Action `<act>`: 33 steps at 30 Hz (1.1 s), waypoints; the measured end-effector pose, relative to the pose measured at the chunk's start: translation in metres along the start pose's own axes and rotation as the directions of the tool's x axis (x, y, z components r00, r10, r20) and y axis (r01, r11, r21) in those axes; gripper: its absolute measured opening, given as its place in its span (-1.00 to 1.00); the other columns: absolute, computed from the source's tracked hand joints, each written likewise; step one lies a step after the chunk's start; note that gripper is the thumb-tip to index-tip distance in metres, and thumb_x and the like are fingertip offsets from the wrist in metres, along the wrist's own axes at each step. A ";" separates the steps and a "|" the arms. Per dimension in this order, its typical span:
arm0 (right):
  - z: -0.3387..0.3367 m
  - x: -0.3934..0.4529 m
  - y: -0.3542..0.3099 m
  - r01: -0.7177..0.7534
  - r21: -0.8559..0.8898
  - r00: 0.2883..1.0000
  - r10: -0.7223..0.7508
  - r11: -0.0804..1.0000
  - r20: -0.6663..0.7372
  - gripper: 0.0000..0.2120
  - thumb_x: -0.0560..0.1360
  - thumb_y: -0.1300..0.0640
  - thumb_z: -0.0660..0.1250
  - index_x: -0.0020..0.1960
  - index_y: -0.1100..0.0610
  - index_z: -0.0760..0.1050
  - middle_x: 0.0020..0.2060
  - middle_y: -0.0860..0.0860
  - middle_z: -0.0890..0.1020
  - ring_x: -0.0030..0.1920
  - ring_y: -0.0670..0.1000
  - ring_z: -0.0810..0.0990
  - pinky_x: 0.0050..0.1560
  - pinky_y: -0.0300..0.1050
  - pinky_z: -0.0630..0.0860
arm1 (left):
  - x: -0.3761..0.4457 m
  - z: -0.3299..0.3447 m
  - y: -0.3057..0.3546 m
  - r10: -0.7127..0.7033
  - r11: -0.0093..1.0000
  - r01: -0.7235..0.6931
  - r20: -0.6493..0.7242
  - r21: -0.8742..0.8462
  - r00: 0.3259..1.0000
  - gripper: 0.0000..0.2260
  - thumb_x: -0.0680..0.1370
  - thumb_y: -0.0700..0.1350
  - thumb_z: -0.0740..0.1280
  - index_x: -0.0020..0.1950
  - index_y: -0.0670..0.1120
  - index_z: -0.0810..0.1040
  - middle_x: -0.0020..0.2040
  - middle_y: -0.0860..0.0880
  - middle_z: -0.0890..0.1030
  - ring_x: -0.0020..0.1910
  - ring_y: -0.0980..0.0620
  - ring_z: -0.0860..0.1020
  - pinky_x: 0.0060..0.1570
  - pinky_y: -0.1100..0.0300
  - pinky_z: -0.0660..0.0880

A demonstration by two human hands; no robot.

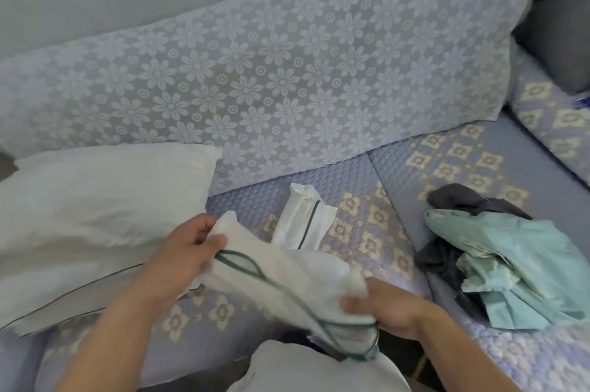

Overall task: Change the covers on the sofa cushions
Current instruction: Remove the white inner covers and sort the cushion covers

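A bunched white cover with green piping (287, 283) hangs between my hands over the front of the sofa seat. My left hand (188, 251) grips its upper left end. At its lower right end, my right hand (383, 305) grips the fabric; that hand is blurred. A second white cover with a green stripe (303, 222) lies rolled on the seat just behind. A bare white cushion (95, 197) leans at the left, with a white piped cushion (79, 296) below it.
A crumpled pile of mint green fabric (517, 267) and dark grey fabric (456, 200) lies on the right seat. The floral-lace sofa back (287, 78) rises behind. A grey cushion (558, 37) sits at the far right. A white object (319, 369) is at the bottom edge.
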State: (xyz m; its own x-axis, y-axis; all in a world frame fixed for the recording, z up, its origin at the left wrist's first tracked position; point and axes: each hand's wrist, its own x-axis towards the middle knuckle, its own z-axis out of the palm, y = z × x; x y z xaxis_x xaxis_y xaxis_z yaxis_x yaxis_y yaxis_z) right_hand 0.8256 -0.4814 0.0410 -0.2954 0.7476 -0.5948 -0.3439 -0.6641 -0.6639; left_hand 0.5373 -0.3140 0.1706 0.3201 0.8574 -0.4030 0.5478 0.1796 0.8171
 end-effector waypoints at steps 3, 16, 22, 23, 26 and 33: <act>0.023 0.023 -0.003 -0.059 -0.005 0.998 0.059 0.998 0.028 -0.67 0.61 0.09 0.35 0.30 0.24 0.56 0.23 0.18 0.64 0.27 0.19 0.60 0.41 0.20 0.41 | 0.036 -0.029 0.001 0.045 0.903 -0.002 -0.089 0.430 0.995 -0.87 0.59 -0.20 0.33 -0.14 -0.03 0.52 -0.29 0.03 0.57 -0.29 0.02 0.49 -0.27 0.10 0.35; -0.059 0.110 -0.005 0.028 0.378 0.692 0.255 0.925 -0.675 -0.79 0.64 0.03 0.26 0.22 0.08 0.52 0.19 0.08 0.61 0.20 0.13 0.57 0.32 0.07 0.47 | 0.262 0.124 -0.008 -0.050 0.876 -0.065 0.224 0.477 0.973 -0.36 0.64 -0.14 0.30 0.65 -0.02 0.07 0.51 -0.16 0.38 0.44 -0.16 0.41 0.27 0.15 0.36; -0.164 0.120 0.033 -0.399 0.180 0.475 0.371 0.899 -0.798 -0.75 0.66 0.21 0.17 0.30 0.23 0.45 0.25 0.15 0.53 0.22 0.17 0.51 0.20 0.00 0.47 | 0.177 0.194 -0.099 -0.414 0.817 0.104 0.452 0.567 0.790 -0.38 0.66 -0.14 0.29 0.65 -0.09 0.07 0.33 -0.09 0.48 0.16 0.04 0.57 -0.01 0.34 0.44; -0.183 0.117 0.047 -0.521 -0.010 0.497 0.293 0.854 -0.817 -0.71 0.65 0.20 0.19 0.34 0.23 0.45 0.30 0.14 0.53 0.23 0.16 0.53 0.14 -0.04 0.47 | 0.169 0.193 -0.112 -0.461 0.814 0.162 0.452 0.557 0.763 -0.46 0.66 -0.22 0.29 0.61 -0.19 0.17 0.14 -0.06 0.51 -0.06 0.18 0.60 -0.19 0.43 0.44; -0.233 0.077 0.061 -0.666 -0.177 0.433 0.183 0.725 -0.882 -0.62 0.57 0.11 0.24 0.37 0.13 0.43 0.40 0.16 0.42 0.29 0.19 0.41 0.22 -0.02 0.44 | 0.158 0.197 -0.123 -0.486 0.791 0.247 0.328 0.560 0.810 -0.70 0.63 -0.25 0.34 0.36 -0.22 0.50 0.06 -0.10 0.59 -0.30 0.22 0.61 -0.17 0.38 0.53; -0.368 -0.035 0.067 -0.764 -0.534 0.595 0.075 0.362 -0.800 -0.57 0.58 0.12 0.18 0.42 -0.13 0.42 0.58 -0.06 0.00 0.50 0.16 0.10 0.44 -0.03 0.30 | 0.140 0.258 -0.074 -0.565 0.718 0.388 0.158 0.578 0.810 -0.87 0.61 -0.18 0.32 0.14 -0.06 0.59 0.03 -0.10 0.64 -0.02 -0.08 0.64 -0.10 0.14 0.47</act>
State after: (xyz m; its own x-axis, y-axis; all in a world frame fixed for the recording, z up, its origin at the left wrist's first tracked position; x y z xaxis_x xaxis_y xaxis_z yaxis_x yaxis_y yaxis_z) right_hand 1.1407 -0.5554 -0.1496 0.5114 0.3884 -0.7666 0.5775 -0.8159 -0.0281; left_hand 0.7408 -0.3312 -0.0525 0.0713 0.5166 -0.8533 0.9643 0.1831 0.1914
